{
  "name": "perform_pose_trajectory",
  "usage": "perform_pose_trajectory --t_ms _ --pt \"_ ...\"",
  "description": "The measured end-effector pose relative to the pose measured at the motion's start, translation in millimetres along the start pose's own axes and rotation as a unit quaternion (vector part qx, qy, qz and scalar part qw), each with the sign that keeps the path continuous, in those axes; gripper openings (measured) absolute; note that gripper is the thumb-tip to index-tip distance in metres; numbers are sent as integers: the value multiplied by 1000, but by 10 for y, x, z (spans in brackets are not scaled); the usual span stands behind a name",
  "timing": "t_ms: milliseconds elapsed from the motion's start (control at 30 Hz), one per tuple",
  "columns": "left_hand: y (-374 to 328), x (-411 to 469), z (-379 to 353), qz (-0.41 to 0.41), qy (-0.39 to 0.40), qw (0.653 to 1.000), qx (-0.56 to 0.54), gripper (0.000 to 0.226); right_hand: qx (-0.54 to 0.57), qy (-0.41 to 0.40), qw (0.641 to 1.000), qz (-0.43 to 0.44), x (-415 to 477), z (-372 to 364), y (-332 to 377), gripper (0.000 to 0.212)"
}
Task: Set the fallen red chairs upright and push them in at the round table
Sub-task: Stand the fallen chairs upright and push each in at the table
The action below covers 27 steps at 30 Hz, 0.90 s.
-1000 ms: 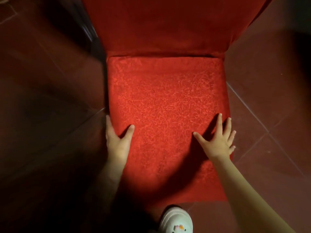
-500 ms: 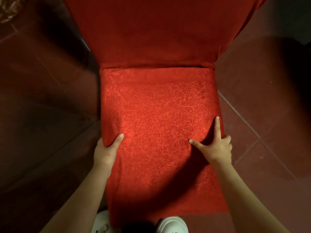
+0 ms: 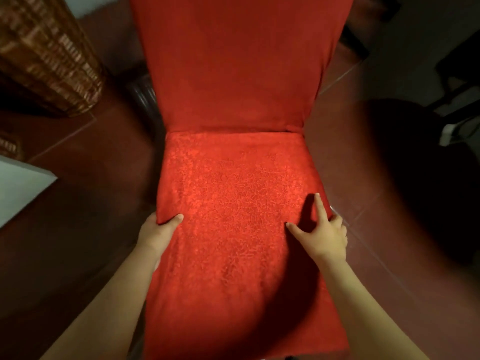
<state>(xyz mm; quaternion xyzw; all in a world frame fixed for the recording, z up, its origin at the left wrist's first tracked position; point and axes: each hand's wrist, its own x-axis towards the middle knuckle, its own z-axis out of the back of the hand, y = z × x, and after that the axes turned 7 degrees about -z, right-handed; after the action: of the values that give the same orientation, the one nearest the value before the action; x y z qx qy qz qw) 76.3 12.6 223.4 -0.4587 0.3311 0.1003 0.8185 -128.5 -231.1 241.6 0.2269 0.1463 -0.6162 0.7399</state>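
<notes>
A red fabric-covered chair point(image 3: 233, 178) fills the middle of the head view, its seat facing me and its backrest reaching to the top of the frame. My left hand point(image 3: 159, 231) grips the seat's left edge, thumb on top of the cushion and fingers hidden under the side. My right hand point(image 3: 326, 236) grips the right edge; thumb and forefinger lie spread on the fabric and the other fingers curl over the side. The chair's legs are hidden. No round table is in view.
A woven wicker basket point(image 3: 49, 61) stands at the upper left on the dark red tiled floor point(image 3: 91, 203). A white flat edge point(image 3: 20, 185) juts in at the left. Dark furniture and a white object point(image 3: 454, 131) sit at the right.
My hands went from lying flat on the seat to gripping its two side edges. The chair has shifted away from me, more of its backrest shows, and the basket has come into view.
</notes>
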Motion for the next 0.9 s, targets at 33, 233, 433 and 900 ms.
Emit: perform_pose_trajectory --t_ms 33,233,433,900 --pt "-190 -83 108 4 11 1000 0 39 -14 -1 1000 10 -91 207 78 101" --pt "-1249 -401 691 20 115 993 -4 38 -109 -7 991 76 -478 1278 597 93" --pt "-2270 -615 957 -8 99 995 -8 58 -173 56 958 223 -1103 2134 1246 82" --pt "-3485 -1656 1096 -338 201 860 326 104 -53 -281 857 428 -1677 2781 1775 42"
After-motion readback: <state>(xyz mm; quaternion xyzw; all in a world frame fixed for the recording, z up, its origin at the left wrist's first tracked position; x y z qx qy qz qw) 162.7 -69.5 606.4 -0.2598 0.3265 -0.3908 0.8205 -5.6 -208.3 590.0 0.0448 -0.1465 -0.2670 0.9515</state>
